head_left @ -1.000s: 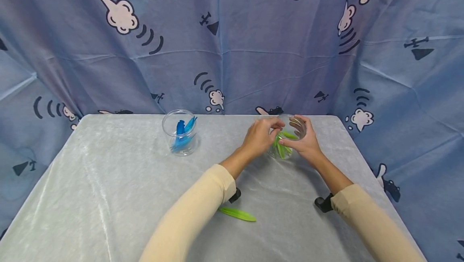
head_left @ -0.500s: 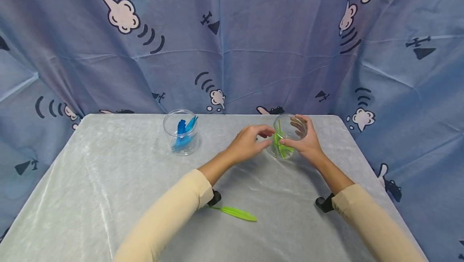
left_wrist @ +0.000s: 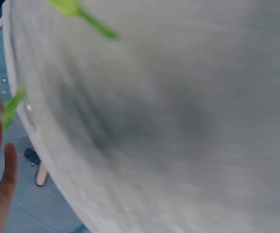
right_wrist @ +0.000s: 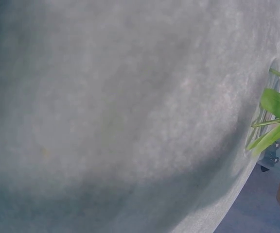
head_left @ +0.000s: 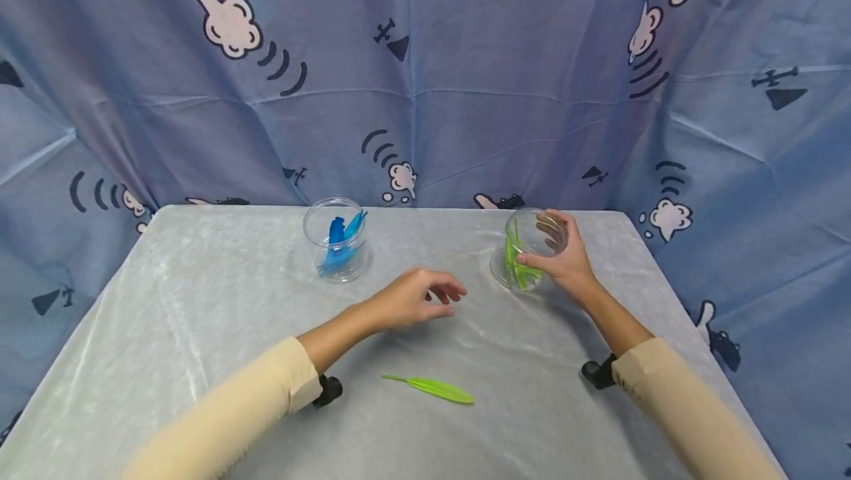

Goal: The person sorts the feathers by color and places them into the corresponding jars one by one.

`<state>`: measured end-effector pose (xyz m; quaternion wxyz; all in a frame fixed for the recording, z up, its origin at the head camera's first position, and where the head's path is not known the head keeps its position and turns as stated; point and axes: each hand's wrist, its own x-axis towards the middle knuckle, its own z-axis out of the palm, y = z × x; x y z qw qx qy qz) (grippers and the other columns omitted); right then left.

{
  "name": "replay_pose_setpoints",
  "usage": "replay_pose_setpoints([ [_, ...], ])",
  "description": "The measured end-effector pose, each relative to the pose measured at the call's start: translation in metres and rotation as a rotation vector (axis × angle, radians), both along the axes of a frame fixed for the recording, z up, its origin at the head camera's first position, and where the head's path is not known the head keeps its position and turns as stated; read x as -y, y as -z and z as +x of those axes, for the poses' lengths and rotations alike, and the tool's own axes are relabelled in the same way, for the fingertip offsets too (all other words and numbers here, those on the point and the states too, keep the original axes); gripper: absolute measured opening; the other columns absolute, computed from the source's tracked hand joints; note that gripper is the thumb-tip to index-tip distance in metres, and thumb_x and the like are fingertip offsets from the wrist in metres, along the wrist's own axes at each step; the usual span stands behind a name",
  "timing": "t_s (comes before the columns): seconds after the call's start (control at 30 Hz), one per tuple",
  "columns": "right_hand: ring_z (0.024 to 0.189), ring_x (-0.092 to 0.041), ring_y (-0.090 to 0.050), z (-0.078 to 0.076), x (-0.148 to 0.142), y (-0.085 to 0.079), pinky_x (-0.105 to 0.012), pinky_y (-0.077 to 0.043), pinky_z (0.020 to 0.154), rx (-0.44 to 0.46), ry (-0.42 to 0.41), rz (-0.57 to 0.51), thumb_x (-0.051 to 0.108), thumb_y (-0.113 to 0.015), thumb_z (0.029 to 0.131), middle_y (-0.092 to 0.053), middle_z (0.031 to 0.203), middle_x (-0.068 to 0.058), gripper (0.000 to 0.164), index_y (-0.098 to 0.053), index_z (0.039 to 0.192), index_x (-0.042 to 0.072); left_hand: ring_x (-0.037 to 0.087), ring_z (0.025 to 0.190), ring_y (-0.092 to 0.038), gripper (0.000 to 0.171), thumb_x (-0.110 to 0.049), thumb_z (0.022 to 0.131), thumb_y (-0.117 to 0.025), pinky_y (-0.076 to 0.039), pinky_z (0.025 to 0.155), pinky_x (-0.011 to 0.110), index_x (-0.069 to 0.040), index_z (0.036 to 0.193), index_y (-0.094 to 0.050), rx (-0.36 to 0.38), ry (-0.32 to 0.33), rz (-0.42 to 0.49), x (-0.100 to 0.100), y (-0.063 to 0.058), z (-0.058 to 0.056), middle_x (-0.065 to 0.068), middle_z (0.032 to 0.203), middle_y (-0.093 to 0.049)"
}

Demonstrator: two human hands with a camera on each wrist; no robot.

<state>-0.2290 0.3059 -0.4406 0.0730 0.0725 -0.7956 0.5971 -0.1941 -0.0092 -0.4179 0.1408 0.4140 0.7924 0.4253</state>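
Note:
My right hand (head_left: 565,258) grips a clear, round cup (head_left: 508,236) from its right side, thumb in front. The cup stands at the back right of the table, leaning slightly. Several slender green leaves (head_left: 515,262) are inside; the right wrist view shows their stems and blades (right_wrist: 278,104) at its edge. My left hand (head_left: 415,299) hovers over the middle of the table, fingers loosely bent and holding nothing. A single green leaf (head_left: 439,390) with a thin stem lies on the table in front of it. In the left wrist view, its stem (left_wrist: 98,25) shows near the top.
Another clear cup (head_left: 309,240) stands at the back left, with blue leaf-shaped pieces (head_left: 339,247) in it. A pale grey cloth covers the table (head_left: 166,362). A blue patterned curtain (head_left: 439,133) hangs behind and at both sides.
My left hand has drawn away from the cup of green leaves, leftward and nearer. The loose leaf's stem is uncovered. My right hand keeps its hold on the cup.

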Motion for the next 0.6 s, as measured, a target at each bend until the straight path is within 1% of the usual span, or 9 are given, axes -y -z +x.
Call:
replay_pose_setpoints([
  [0.07, 0.141, -0.038, -0.031, 0.0, 0.0, 0.0, -0.057, -0.021, 0.115, 0.001, 0.0, 0.004, -0.01, -0.081, 0.075, -0.034, 0.152, -0.021, 0.098, -0.021, 0.151, 0.002, 0.014, 0.095, -0.067, 0.027, -0.001, 0.091, -0.07, -0.054, 0.085, 0.041, -0.003, 0.118, -0.069, 0.014, 0.0, -0.008, 0.01, 0.006, 0.004, 0.011, 0.108, -0.072],
  [0.17, 0.141, -0.038, -0.031, 0.0, 0.0, 0.0, -0.057, -0.021, 0.115, 0.006, 0.001, 0.008, -0.009, -0.081, 0.075, -0.034, 0.152, -0.02, 0.097, -0.021, 0.151, 0.003, 0.009, 0.091, -0.065, 0.026, 0.001, 0.09, -0.069, -0.054, 0.082, 0.038, -0.001, 0.116, -0.07, 0.04, 0.001, -0.012, 0.024, 0.014, 0.009, 0.011, 0.104, -0.073],
  [0.27, 0.141, -0.037, -0.032, 0.001, 0.001, -0.001, -0.057, -0.021, 0.115, 0.01, 0.001, 0.003, -0.008, -0.082, 0.075, -0.034, 0.152, -0.021, 0.096, -0.023, 0.151, 0.005, 0.01, 0.091, -0.066, 0.025, 0.003, 0.089, -0.07, -0.055, 0.082, 0.031, 0.0, 0.114, -0.07, 0.072, 0.015, 0.0, 0.034, 0.022, 0.015, 0.011, 0.104, -0.072],
  [0.37, 0.141, -0.037, -0.032, 0.001, 0.001, -0.002, -0.057, -0.021, 0.115, 0.01, 0.003, -0.002, -0.008, -0.081, 0.076, -0.033, 0.152, -0.021, 0.096, -0.023, 0.15, 0.006, 0.013, 0.093, -0.067, 0.025, 0.003, 0.089, -0.071, -0.055, 0.083, 0.027, 0.0, 0.114, -0.07, 0.11, 0.038, 0.011, 0.042, 0.028, 0.022, 0.011, 0.107, -0.072],
  [0.43, 0.141, -0.037, -0.032, 0.001, 0.001, -0.002, -0.057, -0.021, 0.115, 0.01, 0.003, -0.005, -0.009, -0.081, 0.076, -0.033, 0.152, -0.022, 0.095, -0.024, 0.15, 0.006, 0.013, 0.094, -0.067, 0.025, 0.002, 0.088, -0.072, -0.055, 0.084, 0.027, 0.0, 0.113, -0.07, 0.119, 0.054, 0.017, 0.046, 0.031, 0.026, 0.011, 0.108, -0.071],
  [0.5, 0.141, -0.038, -0.032, 0.001, 0.001, -0.003, -0.057, -0.021, 0.115, 0.01, 0.003, -0.004, -0.009, -0.081, 0.076, -0.033, 0.152, -0.022, 0.096, -0.023, 0.15, 0.006, 0.011, 0.093, -0.066, 0.024, 0.002, 0.088, -0.073, -0.055, 0.084, 0.027, -0.001, 0.112, -0.07, 0.125, 0.062, 0.014, 0.049, 0.034, 0.03, 0.009, 0.107, -0.072],
  [0.6, 0.141, -0.038, -0.032, 0.0, 0.002, -0.003, -0.058, -0.021, 0.115, 0.018, 0.003, 0.0, -0.008, -0.082, 0.076, -0.032, 0.153, -0.023, 0.097, -0.022, 0.151, 0.006, 0.006, 0.09, -0.065, 0.026, 0.001, 0.086, -0.075, -0.055, 0.081, 0.027, -0.002, 0.111, -0.071, 0.155, 0.081, 0.003, 0.055, 0.037, 0.036, 0.007, 0.105, -0.072],
])
